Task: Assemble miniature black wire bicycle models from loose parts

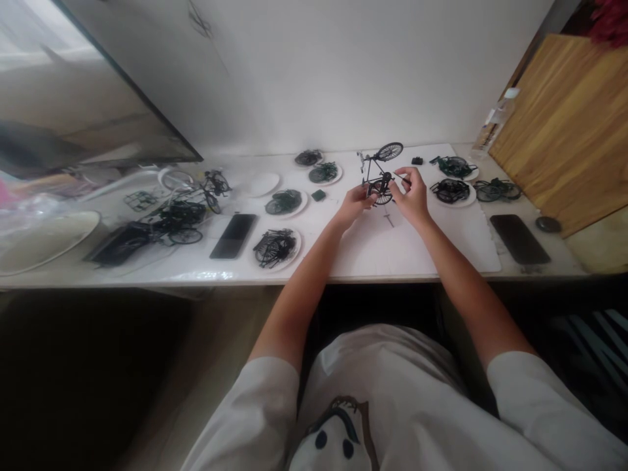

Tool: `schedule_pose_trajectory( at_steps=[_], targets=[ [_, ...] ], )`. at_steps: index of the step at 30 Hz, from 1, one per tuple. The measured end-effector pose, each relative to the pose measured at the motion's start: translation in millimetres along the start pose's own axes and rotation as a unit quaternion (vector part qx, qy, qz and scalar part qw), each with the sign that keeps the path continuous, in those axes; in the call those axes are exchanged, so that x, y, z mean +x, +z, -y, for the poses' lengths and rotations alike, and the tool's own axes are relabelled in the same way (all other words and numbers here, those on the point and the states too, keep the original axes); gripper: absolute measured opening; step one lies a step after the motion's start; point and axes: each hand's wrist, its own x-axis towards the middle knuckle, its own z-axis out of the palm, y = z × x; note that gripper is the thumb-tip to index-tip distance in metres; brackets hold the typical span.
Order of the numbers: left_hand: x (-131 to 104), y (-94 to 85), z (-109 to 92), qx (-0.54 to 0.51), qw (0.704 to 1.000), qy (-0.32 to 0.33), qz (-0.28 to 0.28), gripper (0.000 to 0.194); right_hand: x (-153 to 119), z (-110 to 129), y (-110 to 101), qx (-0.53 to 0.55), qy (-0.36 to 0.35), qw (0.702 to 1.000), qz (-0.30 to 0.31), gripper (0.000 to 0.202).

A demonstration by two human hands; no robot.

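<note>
My left hand (357,201) is closed around the lower wheel of one model bicycle (387,176), hiding part of it, over the white board (466,245) on the worktop (220,267). My right hand (415,196) has bent fingers pinching near its crank, on something too small to make out. I count six plates (299,246) of tangled dark parts, two phones (233,235) and a blurred heap (179,219) to the left.

Plates (305,200) of parts (283,201) flank the model bicycle (386,176) left and right.

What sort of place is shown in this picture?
Probably a small craft workspace: dark bicycle parts lie on plates along a white table, where the left hand holds a model bicycle.
</note>
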Motion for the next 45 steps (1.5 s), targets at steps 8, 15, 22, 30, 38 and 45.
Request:
schedule_pose_trajectory(
  at_steps=[8, 15, 22, 30, 38, 45],
  targets=[
    [-1.0, -1.1, 0.2, 0.006, 1.000, -0.002, 0.004, 0.045, 0.8, -1.7, 0.8, -0.008, -0.011, 1.000, -0.019, 0.025],
    [-2.9, -0.4, -3.4, 0.018, 1.000, 0.006, 0.016, 0.043, 0.3, 4.2, -1.3, -0.030, -0.003, 0.999, -0.014, 0.029],
    [-3.3, -0.1, -3.0, 0.011, 1.000, 0.008, 0.024, 0.044, -0.4, 2.3, -1.9, -0.024, -0.012, 1.000, -0.016, 0.032],
    [0.6, -2.9, 3.2, -0.002, 1.000, 0.006, 0.010, 0.043, 0.6, 8.0, -1.9, -0.017, 0.051, 0.999, -0.001, 0.040],
    [0.3, -4.7, 2.9, 0.007, 1.000, -0.002, 0.016, 0.045, 4.1, 12.2, -2.5, 0.064, 0.166, 0.983, 0.052, 0.040],
    [0.1, -2.9, -1.7, -0.002, 1.000, -0.029, 0.009, 0.041, 4.6, 7.3, -2.1, 0.100, 0.211, 0.971, 0.047, 0.043]
  ],
)
